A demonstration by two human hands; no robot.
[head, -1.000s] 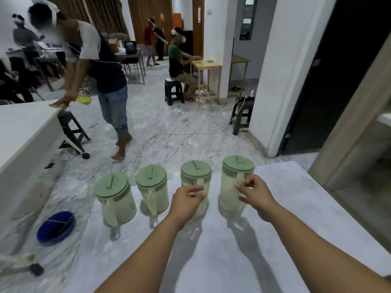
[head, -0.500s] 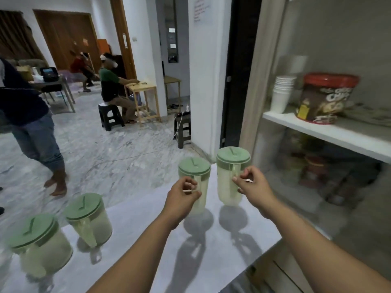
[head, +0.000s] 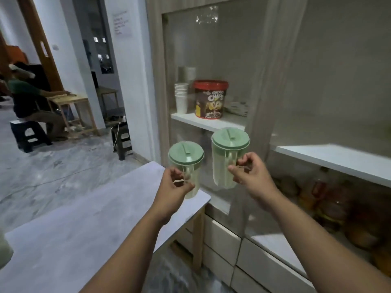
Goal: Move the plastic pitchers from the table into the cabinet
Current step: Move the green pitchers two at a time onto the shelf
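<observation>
Head view: each hand [head: 171, 190] [head: 250, 178] grips a pitcher [head: 187, 166] [head: 227, 157] aloft.

Both forearms are bare to the lower frame edge. No sleeve is visible. The left hand [head: 171, 190] and right hand [head: 251, 175] are ungloved.

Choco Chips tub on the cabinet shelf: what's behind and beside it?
Beside the Choco Chips tub stands a stack of white cups, toward the wall side. On its other side lies something pale and flat, too blurred to name. Whatever is directly behind the tub is hidden.
</observation>
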